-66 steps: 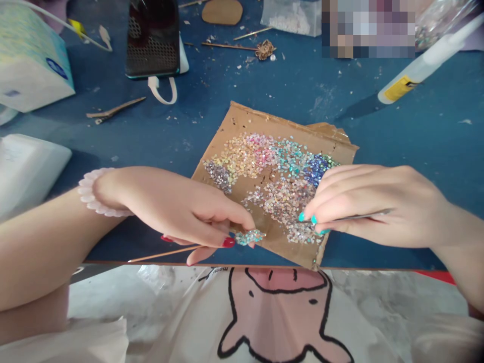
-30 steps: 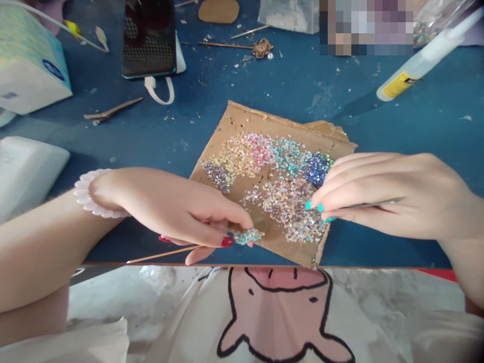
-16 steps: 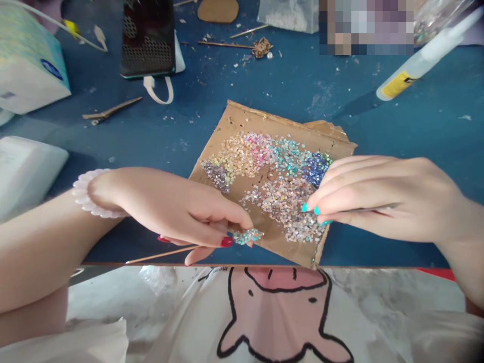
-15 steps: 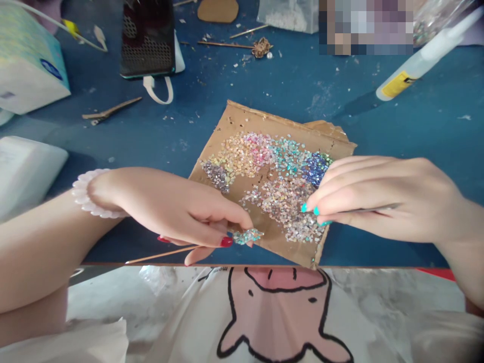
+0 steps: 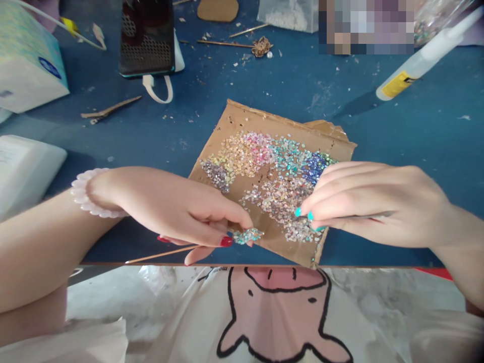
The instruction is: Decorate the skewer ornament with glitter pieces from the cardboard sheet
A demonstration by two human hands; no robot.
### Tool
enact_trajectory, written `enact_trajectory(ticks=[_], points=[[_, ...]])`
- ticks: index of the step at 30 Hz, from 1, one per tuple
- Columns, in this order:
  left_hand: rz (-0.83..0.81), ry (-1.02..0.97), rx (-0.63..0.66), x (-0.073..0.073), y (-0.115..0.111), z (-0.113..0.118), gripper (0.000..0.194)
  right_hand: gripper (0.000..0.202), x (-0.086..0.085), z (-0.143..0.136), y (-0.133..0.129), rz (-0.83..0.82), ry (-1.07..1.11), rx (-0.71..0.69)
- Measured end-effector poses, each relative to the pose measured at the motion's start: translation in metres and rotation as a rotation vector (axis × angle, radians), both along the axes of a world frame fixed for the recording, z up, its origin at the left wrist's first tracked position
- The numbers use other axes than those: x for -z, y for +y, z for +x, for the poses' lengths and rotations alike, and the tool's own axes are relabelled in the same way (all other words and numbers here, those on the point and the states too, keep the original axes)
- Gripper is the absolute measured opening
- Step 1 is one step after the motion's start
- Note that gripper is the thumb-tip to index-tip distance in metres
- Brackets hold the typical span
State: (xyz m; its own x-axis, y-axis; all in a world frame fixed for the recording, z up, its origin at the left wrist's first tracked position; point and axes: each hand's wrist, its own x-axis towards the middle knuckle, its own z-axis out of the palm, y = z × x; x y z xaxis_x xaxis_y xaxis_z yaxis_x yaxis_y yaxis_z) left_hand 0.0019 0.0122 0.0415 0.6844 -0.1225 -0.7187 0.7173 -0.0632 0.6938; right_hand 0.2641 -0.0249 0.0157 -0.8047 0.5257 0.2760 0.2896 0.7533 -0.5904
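My left hand (image 5: 189, 212), with a beaded bracelet at the wrist, pinches a thin stick (image 5: 162, 253) whose end carries a cluster of teal, glittery chips (image 5: 247, 235). This cluster is over the lower edge of a cardboard sheet (image 5: 242, 113). Small chips lie on the sheet in patches: yellow (image 5: 235, 154), pink (image 5: 259, 147), teal (image 5: 290, 155), blue (image 5: 316, 167), grey (image 5: 215, 173) and a pale mixed heap (image 5: 282, 199). My right hand (image 5: 370, 201) is closed over the sheet's right side, fingertips at the pale heap. A slim tool shows partly between its fingers; its tip is hidden.
A phone (image 5: 147, 38) with a white cable lies at the back left, near a tissue box (image 5: 32, 60). A twig (image 5: 113, 107) lies below them. At the back stand out a wire flower stick (image 5: 260, 47) and a bag (image 5: 289, 15); a glue bottle (image 5: 412, 73) is at right.
My right hand has moved slightly down and left over the pale chips, still closed. My left hand and the chip cluster have stayed nearly in place.
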Motion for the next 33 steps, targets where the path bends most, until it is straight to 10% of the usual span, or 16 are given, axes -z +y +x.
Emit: enact_trajectory(ticks=[33], points=[[0.022, -0.029, 0.008, 0.0064, 0.0003, -0.0015, 0.016, 0.017, 0.0032, 0.0002, 0.0003, 0.038, 0.014, 0.028]])
